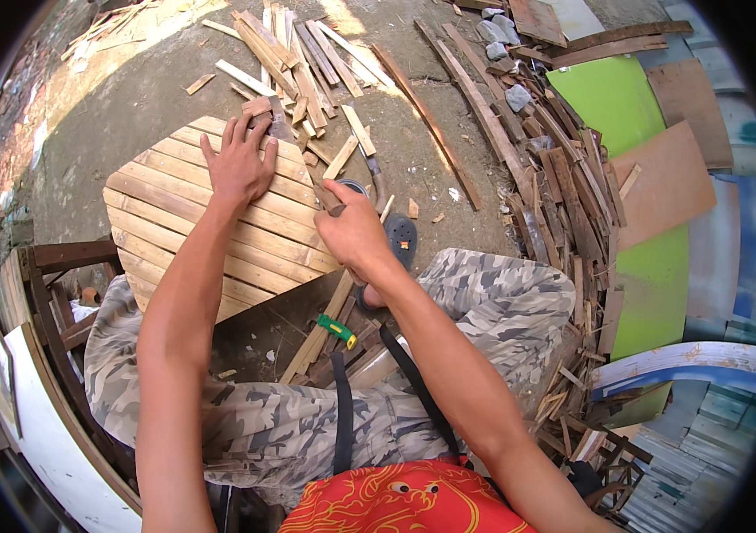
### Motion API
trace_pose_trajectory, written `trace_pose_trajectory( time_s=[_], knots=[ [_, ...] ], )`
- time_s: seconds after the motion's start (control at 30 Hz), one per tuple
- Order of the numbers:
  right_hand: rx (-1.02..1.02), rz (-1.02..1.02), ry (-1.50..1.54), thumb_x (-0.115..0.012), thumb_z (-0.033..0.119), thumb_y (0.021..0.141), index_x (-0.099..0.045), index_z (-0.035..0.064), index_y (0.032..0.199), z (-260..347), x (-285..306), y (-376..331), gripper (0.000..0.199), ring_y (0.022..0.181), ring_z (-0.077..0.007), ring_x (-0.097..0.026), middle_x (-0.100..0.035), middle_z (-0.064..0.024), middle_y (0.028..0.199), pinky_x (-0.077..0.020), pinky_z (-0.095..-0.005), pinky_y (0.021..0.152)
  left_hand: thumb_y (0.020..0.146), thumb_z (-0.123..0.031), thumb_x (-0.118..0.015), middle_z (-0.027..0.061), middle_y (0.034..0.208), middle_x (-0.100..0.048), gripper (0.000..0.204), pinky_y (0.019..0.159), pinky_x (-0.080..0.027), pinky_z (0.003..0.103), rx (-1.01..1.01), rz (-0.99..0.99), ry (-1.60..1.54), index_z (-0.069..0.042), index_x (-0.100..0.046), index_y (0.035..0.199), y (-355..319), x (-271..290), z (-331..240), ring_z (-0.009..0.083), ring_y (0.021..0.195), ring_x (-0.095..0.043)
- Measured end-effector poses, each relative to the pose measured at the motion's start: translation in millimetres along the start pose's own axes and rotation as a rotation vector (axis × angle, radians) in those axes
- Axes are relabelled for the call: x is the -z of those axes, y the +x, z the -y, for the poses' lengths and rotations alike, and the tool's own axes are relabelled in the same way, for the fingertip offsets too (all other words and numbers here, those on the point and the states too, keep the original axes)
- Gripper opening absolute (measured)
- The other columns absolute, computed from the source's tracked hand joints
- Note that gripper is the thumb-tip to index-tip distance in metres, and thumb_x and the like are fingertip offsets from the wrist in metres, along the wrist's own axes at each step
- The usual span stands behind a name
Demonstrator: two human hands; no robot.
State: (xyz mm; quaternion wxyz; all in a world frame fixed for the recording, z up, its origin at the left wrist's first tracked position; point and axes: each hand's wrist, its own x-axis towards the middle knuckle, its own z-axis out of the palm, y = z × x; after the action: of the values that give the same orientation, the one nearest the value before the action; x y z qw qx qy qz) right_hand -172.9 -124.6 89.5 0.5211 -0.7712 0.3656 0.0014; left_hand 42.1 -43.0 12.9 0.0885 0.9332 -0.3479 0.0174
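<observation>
A many-sided panel of pale wooden slats [174,182] rests tilted over my left knee. My left hand [243,164] lies on its upper part, palm down with the fingers spread. At the panel's right edge, my right hand [351,229] is closed round the brown wooden handle [329,201] of a tool. A dark, flat, blade-like piece [282,124] lies along the panel's upper right edge, in line with that handle; whether the two are joined I cannot tell. A small reddish wood block [256,106] sits just beyond my left fingertips.
Loose wood strips [302,62] lie heaped beyond the panel. Long boards and scrap [564,195] line the right side, beside green sheets [609,102]. A green and yellow tool [336,330] lies on strips between my legs. A wooden frame [67,258] stands at left.
</observation>
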Motion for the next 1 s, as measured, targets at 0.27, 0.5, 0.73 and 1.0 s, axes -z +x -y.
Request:
trace_pose_trajectory(
  time_s=[0.27, 0.5, 0.73, 1.0],
  knots=[
    [0.063, 0.052, 0.136, -0.057, -0.004, 0.087, -0.049, 0.0011, 0.152, 49, 89, -204, 0.066, 0.133, -0.0313, -0.06, -0.062, -0.0232, 0.141, -0.0417, -0.035, 0.112, 0.104, -0.042, -0.047, 0.0064, 0.159, -0.044, 0.046, 0.12, -0.012, 0.073, -0.044, -0.087, -0.042, -0.029, -0.054, 0.147, -2, -12, -1, 0.0259, 0.15, -0.037],
    [-0.045, -0.007, 0.067, -0.062, 0.012, 0.085, -0.053, 0.001, 0.148, -11, -8, 8, 0.064, 0.11, -0.0431, -0.07, -0.07, -0.0328, 0.115, -0.0521, -0.0419, 0.097, 0.105, -0.043, -0.047, 0.007, 0.16, -0.043, 0.045, 0.121, -0.013, 0.071, -0.035, -0.032, -0.02, -0.03, -0.053, 0.148, -2, -1, -6, 0.0264, 0.151, -0.037],
    [0.141, 0.046, 0.139, -0.057, -0.001, 0.087, -0.048, 0.0051, 0.154, 19, 85, -195, 0.068, 0.122, -0.0287, -0.067, -0.067, -0.0235, 0.134, -0.0478, -0.0339, 0.104, 0.104, -0.042, -0.048, 0.0077, 0.158, -0.045, 0.045, 0.122, -0.012, 0.07, -0.068, -0.101, -0.027, -0.029, -0.055, 0.146, -7, -8, -4, 0.0267, 0.15, -0.038],
    [-0.126, 0.062, 0.116, -0.061, 0.011, 0.087, -0.051, -0.002, 0.149, -4, 6, 7, 0.063, 0.094, -0.0349, -0.072, -0.073, -0.0277, 0.107, -0.0537, -0.0382, 0.09, 0.103, -0.041, -0.049, 0.0073, 0.157, -0.046, 0.045, 0.122, -0.013, 0.069, -0.044, -0.084, -0.035, -0.029, -0.054, 0.147, -4, -3, -8, 0.0262, 0.149, -0.039]
  ],
)
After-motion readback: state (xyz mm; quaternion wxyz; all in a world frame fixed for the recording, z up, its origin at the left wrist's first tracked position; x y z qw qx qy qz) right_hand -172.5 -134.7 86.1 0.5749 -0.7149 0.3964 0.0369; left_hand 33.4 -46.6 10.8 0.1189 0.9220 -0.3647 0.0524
